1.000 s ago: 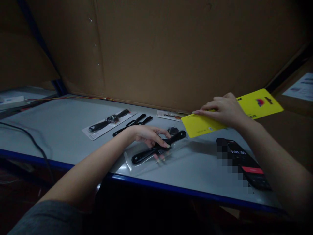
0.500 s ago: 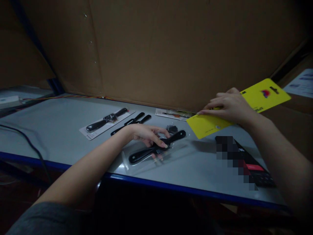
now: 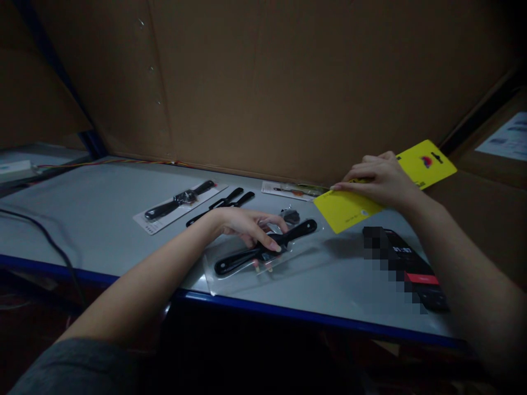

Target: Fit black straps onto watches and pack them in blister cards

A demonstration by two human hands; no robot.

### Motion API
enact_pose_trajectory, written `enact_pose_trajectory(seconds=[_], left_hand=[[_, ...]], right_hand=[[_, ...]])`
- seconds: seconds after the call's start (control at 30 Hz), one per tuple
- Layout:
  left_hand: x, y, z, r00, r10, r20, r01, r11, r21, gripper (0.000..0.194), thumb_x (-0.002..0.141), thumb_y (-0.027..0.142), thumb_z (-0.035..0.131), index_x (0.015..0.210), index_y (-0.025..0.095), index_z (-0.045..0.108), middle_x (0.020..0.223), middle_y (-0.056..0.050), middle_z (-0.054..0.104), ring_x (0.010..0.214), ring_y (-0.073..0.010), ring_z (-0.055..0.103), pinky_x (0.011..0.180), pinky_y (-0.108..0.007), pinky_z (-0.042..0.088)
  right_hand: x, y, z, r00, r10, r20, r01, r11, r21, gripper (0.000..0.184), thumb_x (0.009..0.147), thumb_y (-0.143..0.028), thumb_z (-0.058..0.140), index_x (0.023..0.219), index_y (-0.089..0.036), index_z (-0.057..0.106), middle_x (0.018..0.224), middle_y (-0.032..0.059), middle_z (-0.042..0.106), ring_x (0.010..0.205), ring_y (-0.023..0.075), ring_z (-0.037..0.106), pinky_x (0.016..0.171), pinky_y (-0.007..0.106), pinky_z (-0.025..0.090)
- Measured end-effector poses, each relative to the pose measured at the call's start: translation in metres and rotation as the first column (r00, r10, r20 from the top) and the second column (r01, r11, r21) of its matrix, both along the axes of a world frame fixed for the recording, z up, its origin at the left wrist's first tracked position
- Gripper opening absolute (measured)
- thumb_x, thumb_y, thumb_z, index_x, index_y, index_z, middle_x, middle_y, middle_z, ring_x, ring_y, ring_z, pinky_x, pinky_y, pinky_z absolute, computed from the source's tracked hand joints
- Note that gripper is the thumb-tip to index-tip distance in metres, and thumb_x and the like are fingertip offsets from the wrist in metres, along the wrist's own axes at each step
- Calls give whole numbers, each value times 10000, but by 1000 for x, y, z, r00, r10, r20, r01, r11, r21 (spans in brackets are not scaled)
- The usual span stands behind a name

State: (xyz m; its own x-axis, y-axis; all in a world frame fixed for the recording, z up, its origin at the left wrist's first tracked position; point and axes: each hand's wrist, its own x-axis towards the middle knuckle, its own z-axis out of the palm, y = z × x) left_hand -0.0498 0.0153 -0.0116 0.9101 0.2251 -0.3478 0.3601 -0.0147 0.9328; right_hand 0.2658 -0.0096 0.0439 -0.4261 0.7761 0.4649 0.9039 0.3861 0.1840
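My left hand (image 3: 251, 227) pinches a clear plastic package (image 3: 302, 244) holding a black two-handled tool (image 3: 236, 261), just above the front of the table. The thumb presses on the tool's middle, and fingertips show through the plastic below. The tool's exact kind is not clear. In my right hand (image 3: 376, 178) is a yellow hang card (image 3: 428, 164) with a slot at its far end, gripped near the middle and raised off the table. Card and package are apart. Beyond my left hand lie a carded black tool (image 3: 164, 209) and loose black tools (image 3: 242, 198), partly hidden by my wrist.
A thin carded item (image 3: 284, 190) lies by the cardboard wall (image 3: 263, 82). The phone (image 3: 407, 252), partly blurred out, rests beneath my right forearm. A black cable (image 3: 45, 233) crosses the table's left side; its blue front edge (image 3: 267, 311) runs below my hands.
The yellow card's slotted end has swung left and slightly down as my right hand turns it. The clear package has tilted a little in my left hand.
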Motion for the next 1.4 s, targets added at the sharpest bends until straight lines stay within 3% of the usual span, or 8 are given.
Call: enact_pose_trajectory(seconds=[0.33, 0.67, 0.87, 1.03, 1.2, 1.3, 1.4], left_hand=[[-3, -3, 5, 1000, -20, 18, 21, 998, -62, 530, 617, 324, 765, 1076, 254, 510, 881, -23, 638, 751, -194, 638, 703, -424, 521], [-1, -1, 2, 998, -60, 25, 59, 997, 39, 525, 622, 355, 753, 1080, 255, 517, 960, -26, 616, 706, -147, 622, 555, -258, 496], [-2, -2, 5, 997, -27, 67, 21, 996, 91, 510, 627, 350, 746, 1081, 250, 537, 901, -15, 610, 715, -147, 604, 638, -304, 500], [-1, -1, 2, 998, -42, 57, 33, 988, 151, 491, 638, 371, 735, 1074, 245, 547, 913, -16, 615, 761, -153, 599, 643, -279, 478], [6, -6, 1, 1000, -15, 27, 11, 991, 135, 506, 680, 439, 691, 1115, 233, 533, 961, -35, 637, 724, -137, 603, 557, -228, 429], [12, -11, -1, 998, 50, 46, -54, 994, 91, 509, 696, 486, 659, 1112, 211, 558, 1017, -64, 638, 724, -145, 607, 540, -227, 416], [16, -14, -4, 991, 129, 33, -131, 989, 71, 493, 703, 514, 635, 1077, 197, 582, 991, -73, 647, 727, -159, 614, 514, -214, 399]], right_hand=[[-4, -11, 7, 999, -16, 31, 9, 979, 202, 460, 787, -621, 470, 619, -229, 642, 662, 22, 659, 677, 174, 492, 784, 378, 217], [-3, -14, -5, 995, -15, -99, 32, 986, 166, 444, 777, -608, 501, 574, -235, 633, 648, 14, 655, 656, 165, 499, 772, 354, 247], [-1, -14, -11, 957, -57, -283, 120, 970, 211, 429, 761, -614, 515, 593, -241, 644, 616, 18, 624, 642, 167, 498, 749, 339, 285], [-14, -15, -15, 981, -26, -190, 54, 988, 141, 396, 759, -589, 539, 597, -241, 636, 660, 16, 655, 665, 175, 522, 781, 361, 271], [-48, -18, -23, 967, 1, -255, -3, 1000, -10, 358, 775, -572, 522, 941, -273, 629, 895, 23, 667, 772, 203, 569, 761, 355, 329], [-78, -23, -30, 945, 5, -327, -29, 997, -67, 461, 831, -549, 432, 1198, -280, 503, 942, 60, 634, 780, 226, 556, 725, 367, 367], [-105, -30, -35, 954, 41, -297, -74, 992, -101, 521, 861, -559, 332, 1315, -314, 399, 1040, 85, 593, 928, 273, 514, 790, 413, 365]])
